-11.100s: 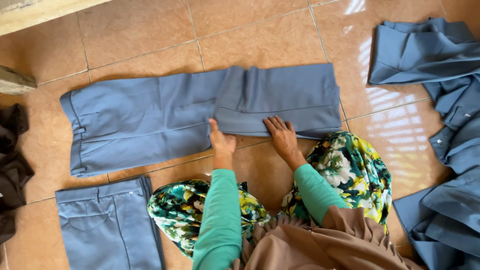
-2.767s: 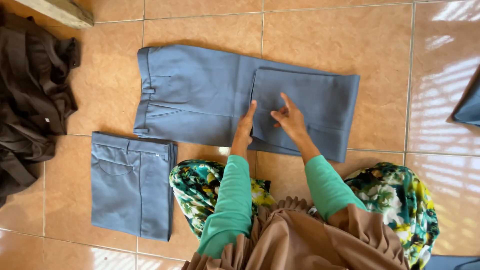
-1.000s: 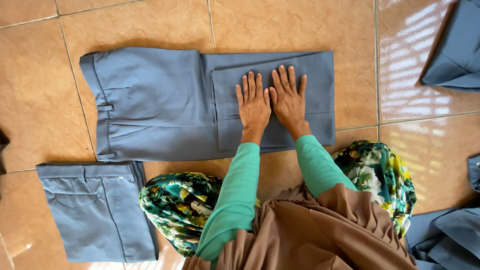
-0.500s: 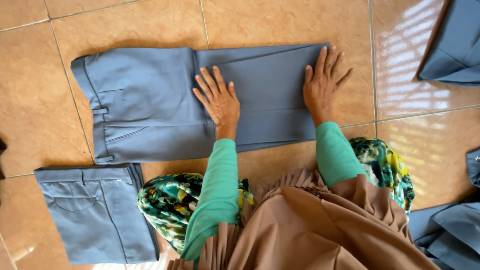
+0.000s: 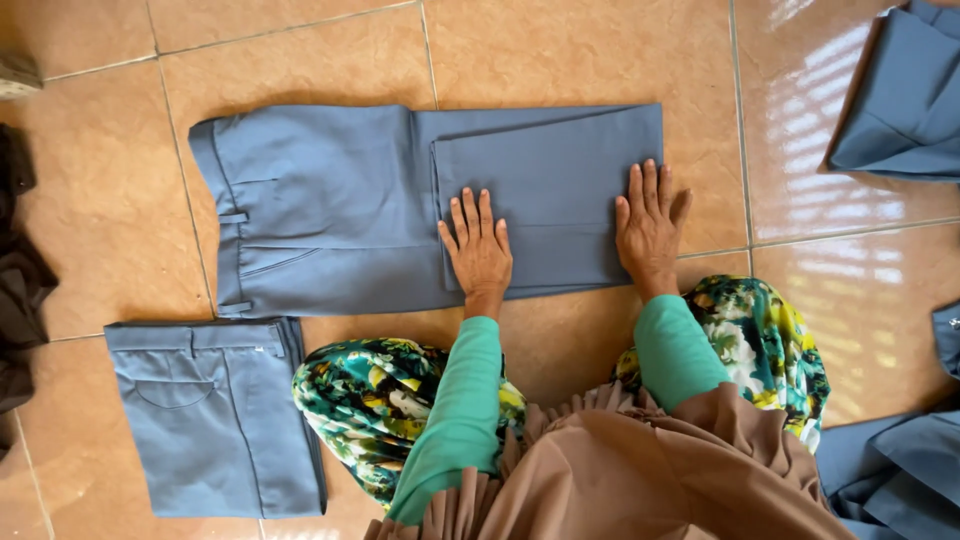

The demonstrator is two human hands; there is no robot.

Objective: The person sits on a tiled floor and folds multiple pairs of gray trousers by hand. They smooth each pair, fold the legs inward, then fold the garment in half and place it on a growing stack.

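Item one: grey-blue cloth trousers (image 5: 330,215), laid flat on the glossy orange tiled floor (image 5: 560,50), waistband to my left, legs folded back over themselves so a doubled panel lies on the right half.

Item two: my left hand (image 5: 480,250), palm down, fingers straight and together, pressed on the near left part of that doubled panel. It grips nothing.

Item three: my right hand (image 5: 648,225), flat too, fingers slightly spread, resting at the panel's right edge, well apart from the left. Nothing grasped.

Item four: a second pair of grey-blue trousers, folded into a compact rectangle (image 5: 215,415), on the floor near my left knee, just below the first pair.

Item five: loose grey-blue garments (image 5: 905,100) at the upper right and lower right.

Item six: dark brown crumpled cloth (image 5: 20,280) at the left edge.
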